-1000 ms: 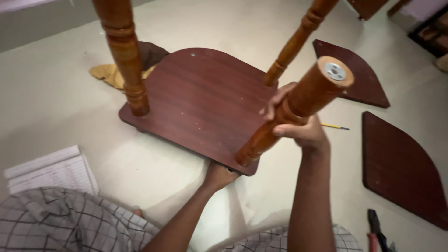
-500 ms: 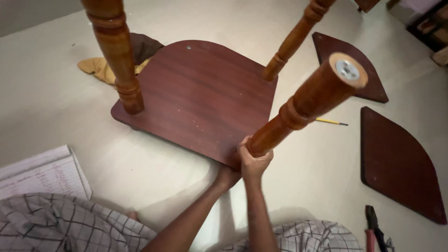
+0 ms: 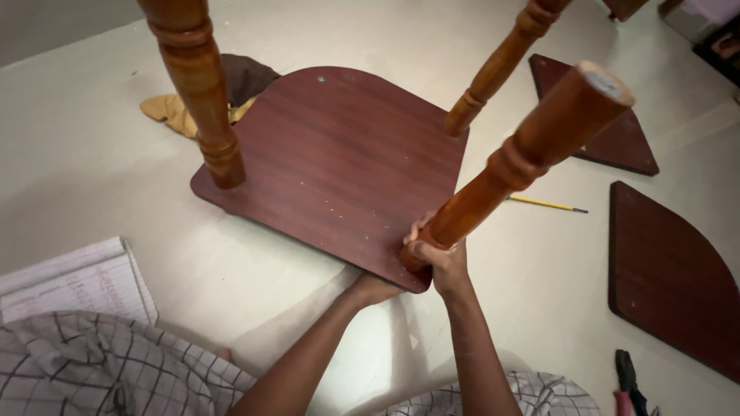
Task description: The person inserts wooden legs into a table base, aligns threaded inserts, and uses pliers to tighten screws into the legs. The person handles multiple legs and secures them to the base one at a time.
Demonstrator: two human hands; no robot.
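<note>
Reddish-brown laminate panel [image 3: 331,166], rounded at one corner, lies flat on the pale floor [image 3: 92,154] in the head view. Right hand [image 3: 438,254] is clenched around the base of a turned wooden leg [image 3: 512,166] at the panel's near corner. Left hand [image 3: 374,289] touches the panel's near edge, its fingers hidden beneath; whether it grips cannot be told. Two further legs [image 3: 202,100] stand upright on the panel. A yellow pencil [image 3: 543,203] lies nearby.

Reddish-brown board [image 3: 339,162], orange-brown legs [image 3: 524,154], yellow pencil [image 3: 543,203]
</note>
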